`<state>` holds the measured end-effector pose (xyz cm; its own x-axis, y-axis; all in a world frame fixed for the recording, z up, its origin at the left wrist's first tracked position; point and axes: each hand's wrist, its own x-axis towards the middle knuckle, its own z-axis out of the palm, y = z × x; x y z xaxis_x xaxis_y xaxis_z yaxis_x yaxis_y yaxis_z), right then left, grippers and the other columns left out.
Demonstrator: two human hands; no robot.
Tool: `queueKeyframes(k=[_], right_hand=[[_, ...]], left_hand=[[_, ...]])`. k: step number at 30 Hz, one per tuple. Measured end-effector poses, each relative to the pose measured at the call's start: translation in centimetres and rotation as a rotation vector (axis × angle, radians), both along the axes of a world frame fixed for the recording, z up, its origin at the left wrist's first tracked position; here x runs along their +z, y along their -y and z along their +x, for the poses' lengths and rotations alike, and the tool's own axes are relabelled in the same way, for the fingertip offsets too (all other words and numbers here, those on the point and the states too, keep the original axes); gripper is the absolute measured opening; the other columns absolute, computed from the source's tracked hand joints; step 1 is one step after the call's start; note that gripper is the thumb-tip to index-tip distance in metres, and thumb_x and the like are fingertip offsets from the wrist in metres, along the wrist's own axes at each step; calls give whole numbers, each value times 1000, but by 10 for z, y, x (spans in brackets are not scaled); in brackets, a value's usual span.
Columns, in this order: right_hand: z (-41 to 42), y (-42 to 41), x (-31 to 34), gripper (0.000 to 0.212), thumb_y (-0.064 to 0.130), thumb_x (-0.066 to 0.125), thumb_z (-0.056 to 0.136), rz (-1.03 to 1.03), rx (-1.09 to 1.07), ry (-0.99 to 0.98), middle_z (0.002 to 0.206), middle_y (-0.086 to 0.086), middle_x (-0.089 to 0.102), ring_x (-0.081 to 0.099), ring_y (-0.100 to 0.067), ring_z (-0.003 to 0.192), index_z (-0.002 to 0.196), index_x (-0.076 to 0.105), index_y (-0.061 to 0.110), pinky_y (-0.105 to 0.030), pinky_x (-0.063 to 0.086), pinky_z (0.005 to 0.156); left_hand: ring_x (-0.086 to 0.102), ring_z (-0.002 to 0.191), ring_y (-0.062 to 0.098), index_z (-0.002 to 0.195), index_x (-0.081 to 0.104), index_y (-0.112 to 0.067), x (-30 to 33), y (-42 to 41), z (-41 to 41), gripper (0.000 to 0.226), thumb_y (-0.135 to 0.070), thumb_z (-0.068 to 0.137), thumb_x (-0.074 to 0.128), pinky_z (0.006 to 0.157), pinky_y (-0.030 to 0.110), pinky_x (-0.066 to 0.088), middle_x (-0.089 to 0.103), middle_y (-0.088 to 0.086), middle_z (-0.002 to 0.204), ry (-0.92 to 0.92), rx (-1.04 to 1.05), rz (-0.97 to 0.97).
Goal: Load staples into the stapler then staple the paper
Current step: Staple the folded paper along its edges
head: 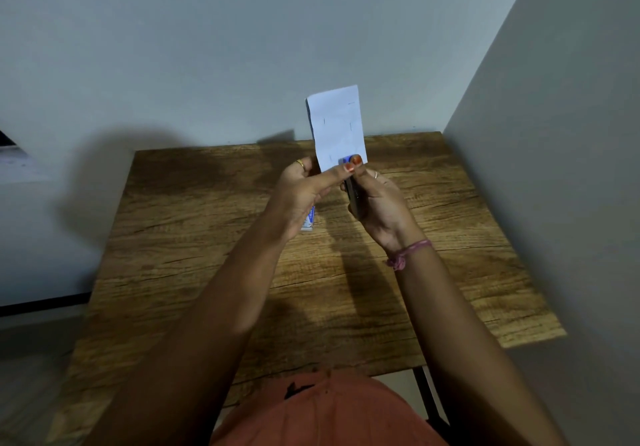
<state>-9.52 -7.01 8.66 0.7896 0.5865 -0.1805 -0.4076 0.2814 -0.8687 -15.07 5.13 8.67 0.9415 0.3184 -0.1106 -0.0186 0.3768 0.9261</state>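
Both hands up over wooden table (207,237). Left hand (304,189) pinches lower edge of folded white paper (337,127), held upright. Right hand (375,199) grips stapler (353,192), blue tip at paper's bottom edge. Small staple box (309,221) on table, half hidden behind left hand; contents not visible.

Wood-grain worktop (207,272) set into a corner, grey wall (207,47) behind it and another (554,168) to its right. Black metal leg (427,397) under its near right edge.
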Motion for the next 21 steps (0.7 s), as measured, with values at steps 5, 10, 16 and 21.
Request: queueKeyframes(k=[5, 10, 16, 21], right_hand=[[-4, -6, 1, 21, 21, 55, 94, -2, -32, -10, 99, -5, 69, 65, -10, 86, 104, 66, 6, -18, 50, 70], [-6, -8, 1, 16, 20, 57, 93, -52, -68, 18, 95, -9, 67, 61, -18, 85, 96, 68, 8, -25, 43, 71], [-11, -15, -4, 28, 18, 59, 92, -167, -184, 61, 96, -23, 65, 52, -28, 88, 103, 65, -7, -27, 33, 60], [-12, -18, -3, 24, 14, 59, 92, -156, -181, 52, 96, -19, 66, 59, -27, 91, 103, 65, -6, -27, 47, 74]], left_hand=[[67, 103, 22, 96, 72, -16, -3, 14, 7, 37, -28, 63, 84, 92, 37, 52, 73, 7, 104, 25, 51, 4], [68, 103, 22, 101, 70, -12, -10, 23, 12, 33, -20, 71, 79, 94, 37, 51, 73, 8, 104, 23, 157, -72], [70, 92, 21, 98, 69, -8, -11, 26, 12, 21, -7, 78, 74, 85, 34, 54, 73, 8, 97, -20, 241, -128], [71, 81, 12, 100, 67, -5, -9, 24, 8, 20, -4, 80, 71, 72, 21, 55, 74, 5, 90, -16, 204, -206]])
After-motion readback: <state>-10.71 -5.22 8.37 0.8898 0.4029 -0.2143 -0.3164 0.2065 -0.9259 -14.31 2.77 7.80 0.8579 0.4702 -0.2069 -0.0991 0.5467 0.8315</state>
